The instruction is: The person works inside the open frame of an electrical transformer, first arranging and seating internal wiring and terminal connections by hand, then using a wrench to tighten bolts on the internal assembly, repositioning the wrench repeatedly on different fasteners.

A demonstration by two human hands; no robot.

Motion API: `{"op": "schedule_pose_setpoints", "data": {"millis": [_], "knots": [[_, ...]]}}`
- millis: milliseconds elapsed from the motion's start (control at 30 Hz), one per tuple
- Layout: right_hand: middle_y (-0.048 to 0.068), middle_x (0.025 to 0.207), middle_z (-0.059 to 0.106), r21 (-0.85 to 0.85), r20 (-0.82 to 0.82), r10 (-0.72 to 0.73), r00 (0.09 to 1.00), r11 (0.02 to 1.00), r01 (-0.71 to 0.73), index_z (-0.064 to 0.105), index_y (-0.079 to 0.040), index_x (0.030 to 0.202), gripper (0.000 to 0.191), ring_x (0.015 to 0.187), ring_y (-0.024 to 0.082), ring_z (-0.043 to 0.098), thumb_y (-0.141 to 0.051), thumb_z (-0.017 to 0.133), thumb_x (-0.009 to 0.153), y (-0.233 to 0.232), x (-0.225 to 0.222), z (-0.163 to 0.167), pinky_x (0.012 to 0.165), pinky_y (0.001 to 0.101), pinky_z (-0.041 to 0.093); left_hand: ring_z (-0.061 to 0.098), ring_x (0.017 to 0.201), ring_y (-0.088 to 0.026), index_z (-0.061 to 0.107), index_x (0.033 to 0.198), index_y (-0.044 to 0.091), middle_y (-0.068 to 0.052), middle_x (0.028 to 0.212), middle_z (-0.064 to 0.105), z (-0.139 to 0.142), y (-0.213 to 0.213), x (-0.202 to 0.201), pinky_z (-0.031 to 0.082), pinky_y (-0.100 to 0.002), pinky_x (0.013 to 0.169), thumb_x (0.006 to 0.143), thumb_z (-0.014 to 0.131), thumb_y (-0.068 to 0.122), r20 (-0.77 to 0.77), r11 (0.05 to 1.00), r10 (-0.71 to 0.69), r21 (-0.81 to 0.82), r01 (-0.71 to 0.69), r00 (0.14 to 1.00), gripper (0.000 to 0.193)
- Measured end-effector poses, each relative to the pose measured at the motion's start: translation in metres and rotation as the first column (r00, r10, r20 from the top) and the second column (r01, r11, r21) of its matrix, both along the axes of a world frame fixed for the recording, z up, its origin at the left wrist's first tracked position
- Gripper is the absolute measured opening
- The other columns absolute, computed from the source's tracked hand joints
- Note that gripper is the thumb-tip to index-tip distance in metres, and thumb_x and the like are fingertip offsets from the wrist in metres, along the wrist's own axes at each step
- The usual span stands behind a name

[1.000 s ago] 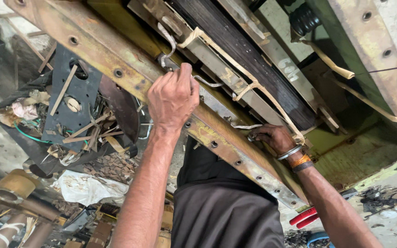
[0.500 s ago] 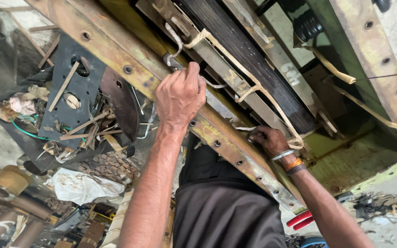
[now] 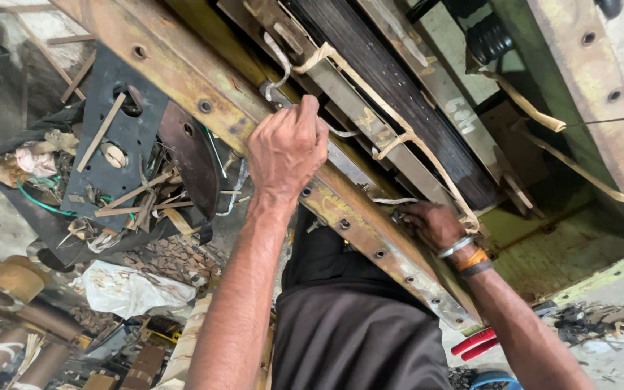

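under the left grip [image 3: 287,148] — a rusty steel rail [image 3: 182,72].

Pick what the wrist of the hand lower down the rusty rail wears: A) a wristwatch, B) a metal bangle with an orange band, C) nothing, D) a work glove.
B: the right hand has a metal bangle and an orange band at its wrist.

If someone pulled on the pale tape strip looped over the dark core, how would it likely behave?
The pale tape strip would probably flex rather than resist: it bends in loose curves over the dark core. It looks thin and light. Its frayed end near the right hand suggests it may tear.
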State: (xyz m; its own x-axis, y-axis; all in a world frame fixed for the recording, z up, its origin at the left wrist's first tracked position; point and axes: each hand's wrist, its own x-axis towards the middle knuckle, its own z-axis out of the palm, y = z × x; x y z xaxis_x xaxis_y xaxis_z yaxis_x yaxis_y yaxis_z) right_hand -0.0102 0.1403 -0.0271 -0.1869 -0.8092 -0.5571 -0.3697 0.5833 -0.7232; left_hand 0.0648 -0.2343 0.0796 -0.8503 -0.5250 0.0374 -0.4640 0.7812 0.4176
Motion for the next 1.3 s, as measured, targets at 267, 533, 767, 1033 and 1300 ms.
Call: {"op": "schedule_pose_setpoints", "data": {"millis": [267, 533, 767, 1033, 1300], "knots": [[0.018, 0.105, 0.075, 0.220, 0.114, 0.074, 0.991, 0.971, -0.098, 0.073, -0.004, 0.108, 0.034, 0.096, 0.039, 0.070, -0.035, 0.062, 0.096, -0.011, -0.011, -0.006, 0.083, 0.0466, 0.055, 0.063, 0.063, -0.015, 0.060, 0.099, 0.008, -0.001, 0.072, 0.063, -0.007, 0.001, 0.002, 0.053, -0.033, 0.060, 0.091, 0.070, 0.006, 0.041, 1.000, 0.001, 0.018, -0.002, 0.999, 0.013], [0.016, 0.107, 0.076, 0.122, 0.071, -0.028, 0.997, 0.992, 0.019, 0.075, -0.006, 0.110, 0.029, 0.098, 0.036, 0.071, -0.026, 0.067, 0.091, -0.012, -0.008, -0.001, 0.084, 0.0443, 0.056, 0.064, 0.067, -0.017, 0.059, 0.100, 0.008, -0.001, 0.074, 0.063, -0.003, 0.000, 0.002, 0.054, -0.033, 0.063, 0.092, 0.070, 0.007, 0.025, 1.000, -0.018, -0.009, 0.018, 1.000, 0.013], [0.013, 0.114, 0.075, 0.004, 0.108, -0.016, 0.994, 1.000, 0.015, 0.074, -0.009, 0.113, 0.025, 0.102, 0.035, 0.071, -0.018, 0.068, 0.090, -0.010, -0.007, 0.005, 0.086, 0.0425, 0.056, 0.063, 0.067, -0.019, 0.057, 0.095, 0.009, -0.002, 0.072, 0.060, 0.000, -0.001, 0.001, 0.053, -0.035, 0.063, 0.090, 0.071, 0.007, 0.027, 1.000, -0.020, -0.009, 0.020, 0.999, 0.015], [0.011, 0.111, 0.076, 0.065, 0.106, -0.057, 0.993, 0.997, 0.051, 0.074, -0.010, 0.116, 0.028, 0.100, 0.034, 0.072, -0.020, 0.069, 0.090, -0.002, -0.005, 0.001, 0.085, 0.0416, 0.057, 0.063, 0.068, -0.019, 0.056, 0.096, 0.008, -0.002, 0.073, 0.060, 0.000, 0.000, 0.001, 0.053, -0.035, 0.065, 0.090, 0.069, 0.005, 0.014, 0.999, -0.032, -0.022, 0.033, 0.999, 0.015], [0.012, 0.108, 0.077, 0.094, 0.100, -0.031, 0.995, 0.995, 0.022, 0.076, -0.009, 0.112, 0.028, 0.096, 0.034, 0.073, -0.026, 0.069, 0.091, -0.002, -0.007, -0.006, 0.083, 0.0421, 0.057, 0.061, 0.063, -0.015, 0.060, 0.099, 0.007, -0.001, 0.071, 0.061, -0.006, 0.000, 0.003, 0.052, -0.032, 0.059, 0.092, 0.068, 0.004, 0.048, 0.998, -0.053, -0.024, 0.054, 0.997, 0.011]]}}
